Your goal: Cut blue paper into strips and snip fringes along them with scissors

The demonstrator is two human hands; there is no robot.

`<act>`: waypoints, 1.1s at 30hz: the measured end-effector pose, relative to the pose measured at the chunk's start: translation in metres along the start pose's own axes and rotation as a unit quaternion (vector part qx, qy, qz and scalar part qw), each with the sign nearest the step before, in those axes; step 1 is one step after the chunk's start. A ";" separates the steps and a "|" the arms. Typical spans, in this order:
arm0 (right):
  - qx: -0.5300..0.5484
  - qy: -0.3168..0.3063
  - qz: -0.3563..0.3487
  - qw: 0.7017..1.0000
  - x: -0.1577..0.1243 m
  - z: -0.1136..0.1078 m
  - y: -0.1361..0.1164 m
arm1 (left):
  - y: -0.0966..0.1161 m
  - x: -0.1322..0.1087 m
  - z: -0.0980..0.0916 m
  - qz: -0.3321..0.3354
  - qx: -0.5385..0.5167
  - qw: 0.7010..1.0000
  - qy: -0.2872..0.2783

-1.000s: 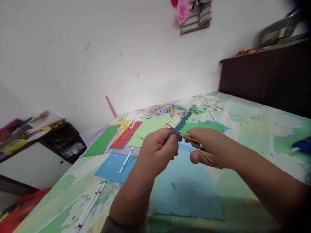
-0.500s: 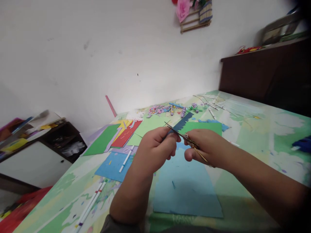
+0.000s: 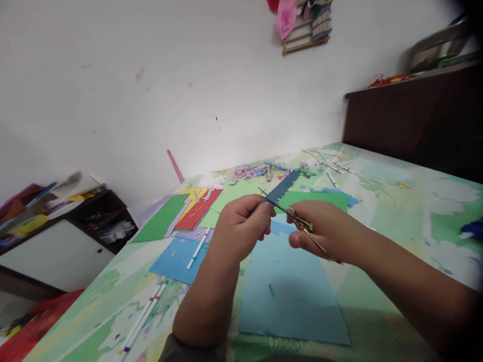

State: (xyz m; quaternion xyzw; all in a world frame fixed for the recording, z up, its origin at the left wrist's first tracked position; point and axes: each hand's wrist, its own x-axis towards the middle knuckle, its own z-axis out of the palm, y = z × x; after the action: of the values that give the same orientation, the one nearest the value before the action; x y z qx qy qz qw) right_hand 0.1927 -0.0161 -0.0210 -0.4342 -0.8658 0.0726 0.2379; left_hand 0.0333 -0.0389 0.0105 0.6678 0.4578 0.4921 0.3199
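Pinched in my left hand (image 3: 241, 223) is a dark blue paper strip (image 3: 282, 187) whose right edge is cut into a fringe. My right hand (image 3: 324, 229) grips gold-handled scissors (image 3: 302, 221), with the thumb and fingers about the handles. The blades reach across the strip just beside my left fingertips. Under both hands lies a light blue sheet of paper (image 3: 290, 296) with a small dark blue scrap (image 3: 270, 290) on it. A green sheet (image 3: 320, 200) is partly hidden behind my right hand.
On the patterned tablecloth (image 3: 94, 301), green (image 3: 160, 218) and red sheets (image 3: 198, 211) lie to the left, near a blue sheet (image 3: 169, 259) with a marker (image 3: 198, 249). Two more markers (image 3: 141, 322) lie closer. A pile of paper bits (image 3: 249, 172) sits by the wall.
The scissors' blades have shifted slightly against the strip, and their lower handle has swung a little to the right. The strip stands a bit higher; the whole view has shifted slightly.
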 end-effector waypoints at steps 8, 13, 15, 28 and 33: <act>0.027 0.015 -0.069 0.997 -0.001 0.004 0.000 | -0.001 0.003 -0.006 0.011 0.036 0.998 -0.054; 0.037 0.025 -0.101 0.994 -0.001 0.005 -0.001 | -0.001 0.003 -0.008 0.015 0.027 0.997 -0.069; 0.042 0.023 -0.102 0.994 -0.003 0.005 -0.001 | 0.000 0.003 -0.008 0.014 0.021 0.997 -0.072; 0.084 0.006 -0.099 0.991 -0.005 0.007 -0.004 | 0.002 -0.001 -0.007 0.022 -0.002 0.997 -0.079; 0.085 0.016 -0.092 0.992 -0.005 0.009 -0.003 | 0.000 -0.003 -0.008 0.021 -0.010 0.996 -0.086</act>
State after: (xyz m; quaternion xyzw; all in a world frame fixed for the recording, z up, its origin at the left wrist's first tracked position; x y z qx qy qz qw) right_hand 0.1888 -0.0211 -0.0300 -0.3321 -0.8889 0.1167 0.2932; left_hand 0.0254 -0.0417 0.0124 0.7139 0.4098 0.4440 0.3539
